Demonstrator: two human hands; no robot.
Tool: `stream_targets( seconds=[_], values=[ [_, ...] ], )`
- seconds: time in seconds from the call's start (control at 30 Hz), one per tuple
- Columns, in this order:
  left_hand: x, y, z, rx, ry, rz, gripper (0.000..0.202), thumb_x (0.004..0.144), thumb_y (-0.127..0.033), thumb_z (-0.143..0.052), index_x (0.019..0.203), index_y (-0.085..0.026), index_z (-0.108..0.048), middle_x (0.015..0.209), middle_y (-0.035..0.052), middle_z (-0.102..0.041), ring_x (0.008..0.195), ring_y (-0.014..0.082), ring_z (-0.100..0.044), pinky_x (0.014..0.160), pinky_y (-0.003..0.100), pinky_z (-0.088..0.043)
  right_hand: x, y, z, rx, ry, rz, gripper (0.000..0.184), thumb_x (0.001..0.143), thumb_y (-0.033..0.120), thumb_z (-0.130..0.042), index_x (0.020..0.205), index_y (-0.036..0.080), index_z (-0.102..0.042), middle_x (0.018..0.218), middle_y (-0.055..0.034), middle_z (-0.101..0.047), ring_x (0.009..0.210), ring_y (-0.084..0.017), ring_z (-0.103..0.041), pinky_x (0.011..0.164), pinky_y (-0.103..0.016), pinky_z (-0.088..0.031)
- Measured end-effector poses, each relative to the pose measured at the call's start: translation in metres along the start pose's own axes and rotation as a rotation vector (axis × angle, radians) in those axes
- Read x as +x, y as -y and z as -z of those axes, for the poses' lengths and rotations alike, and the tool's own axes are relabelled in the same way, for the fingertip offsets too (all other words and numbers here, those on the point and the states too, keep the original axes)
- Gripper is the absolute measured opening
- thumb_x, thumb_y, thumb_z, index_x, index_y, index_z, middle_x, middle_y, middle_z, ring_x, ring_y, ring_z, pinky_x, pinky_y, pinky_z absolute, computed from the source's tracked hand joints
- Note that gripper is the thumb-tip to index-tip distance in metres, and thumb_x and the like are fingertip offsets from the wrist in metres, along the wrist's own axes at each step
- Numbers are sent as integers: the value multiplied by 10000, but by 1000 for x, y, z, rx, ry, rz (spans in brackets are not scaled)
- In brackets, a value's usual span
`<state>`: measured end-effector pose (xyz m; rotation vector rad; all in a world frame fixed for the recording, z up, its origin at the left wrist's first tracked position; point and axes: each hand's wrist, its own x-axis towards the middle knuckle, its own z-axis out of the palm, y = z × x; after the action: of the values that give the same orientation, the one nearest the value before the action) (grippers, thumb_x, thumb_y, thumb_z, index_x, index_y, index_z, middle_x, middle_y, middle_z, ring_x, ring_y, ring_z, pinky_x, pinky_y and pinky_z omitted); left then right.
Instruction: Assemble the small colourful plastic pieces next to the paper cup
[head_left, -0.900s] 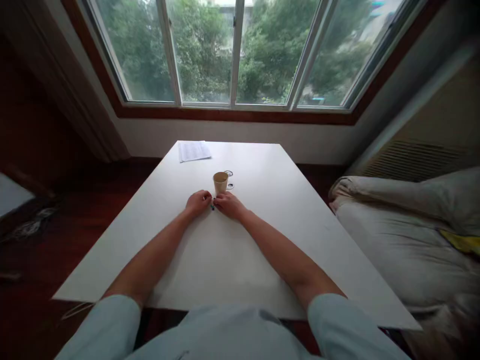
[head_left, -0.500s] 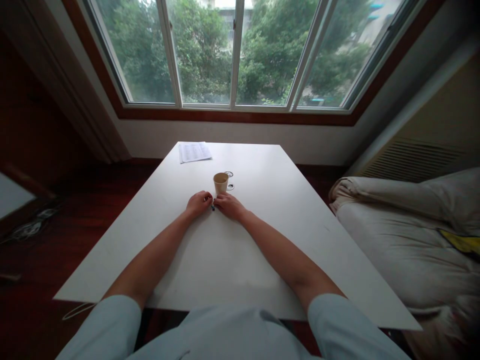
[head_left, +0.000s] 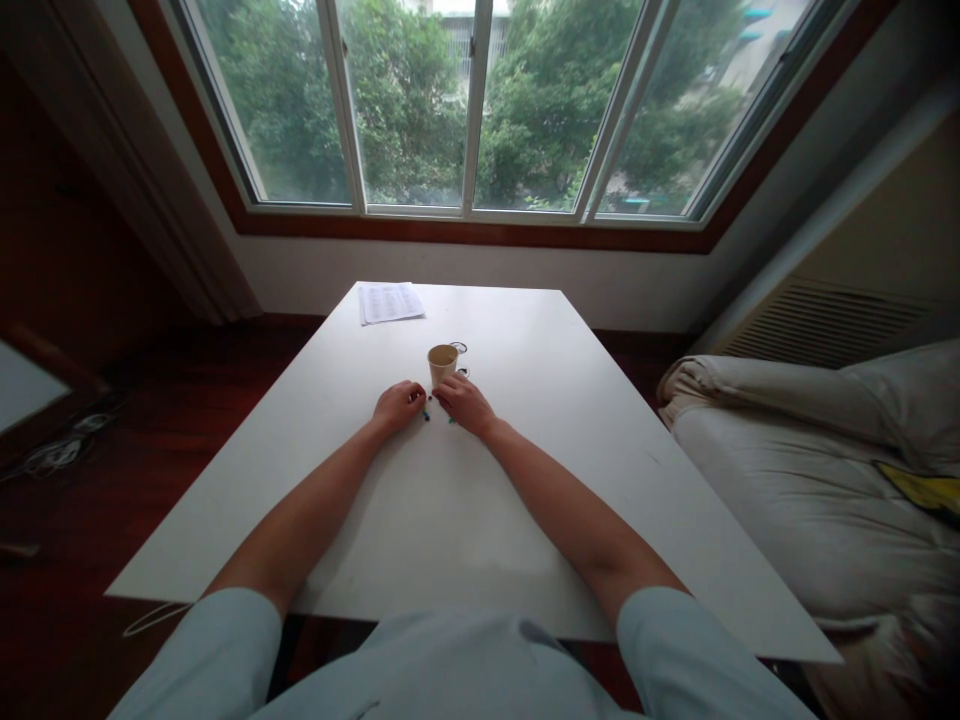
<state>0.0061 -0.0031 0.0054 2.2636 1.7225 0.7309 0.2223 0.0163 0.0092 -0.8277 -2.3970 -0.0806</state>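
A light brown paper cup (head_left: 442, 365) stands upright near the middle of the white table (head_left: 480, 540). My left hand (head_left: 400, 405) rests left of the cup and nearer to me, its fingers curled together; whatever they hold is too small to make out. Just in front of the cup is my right hand (head_left: 463, 402), partly covering its base, with fingers bent and close together. Between the hands lie a tiny reddish bit (head_left: 430, 398) and a small dark green piece (head_left: 427, 415). Another green bit (head_left: 451, 420) shows by my right hand.
Printed paper sheets (head_left: 391, 303) lie at the table's far left corner. Beside the cup are a thin dark loop (head_left: 458, 347) and a small ring-like item (head_left: 463, 372). A covered couch (head_left: 750, 470) stands to the right, and a window (head_left: 469, 110) is beyond.
My right hand has shifted slightly right, away from my left hand, uncovering the reddish bit and more green bits. My left hand stays nearly where it was.
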Motion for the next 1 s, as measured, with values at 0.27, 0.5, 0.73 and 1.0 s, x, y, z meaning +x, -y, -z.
stream_targets(
  seconds=[0.27, 0.5, 0.73, 1.0],
  values=[
    [0, -1, -1, 4, 10, -9, 219, 958, -327, -576, 994, -235, -772, 960, 49, -710, 836, 188, -632, 753, 300, -452, 25, -6, 34, 112, -423, -210, 201, 1056, 242, -527, 1022, 224, -724, 1029, -83, -696, 1038, -246, -564, 954, -405, -496],
    [-1, -1, -3, -14, 8, -11, 224, 953, -345, -566, 972, -239, -762, 944, 44, -701, 815, 183, -622, 728, 298, -440, 56, -16, 44, 106, -426, -235, 197, 1038, 217, -539, 979, 222, -727, 980, -71, -694, 994, -243, -560, 932, -398, -481],
    [2, 5, -1, -122, 49, -48, 223, 854, -190, -590, 943, -248, -786, 902, 22, -678, 777, 164, -598, 751, 284, -463, 62, -24, 33, 56, -290, -276, 218, 1024, 195, -537, 970, 202, -748, 976, -103, -690, 1010, -264, -550, 945, -413, -481],
    [5, 16, 17, -292, 294, -196, 420, 730, -120, -572, 1055, -247, -804, 1032, 37, -654, 789, 148, -593, 789, 272, -506, 48, -27, 28, 62, -324, -292, 230, 1035, 214, -511, 1025, 203, -741, 987, -101, -709, 1006, -257, -576, 939, -402, -488]
  ],
)
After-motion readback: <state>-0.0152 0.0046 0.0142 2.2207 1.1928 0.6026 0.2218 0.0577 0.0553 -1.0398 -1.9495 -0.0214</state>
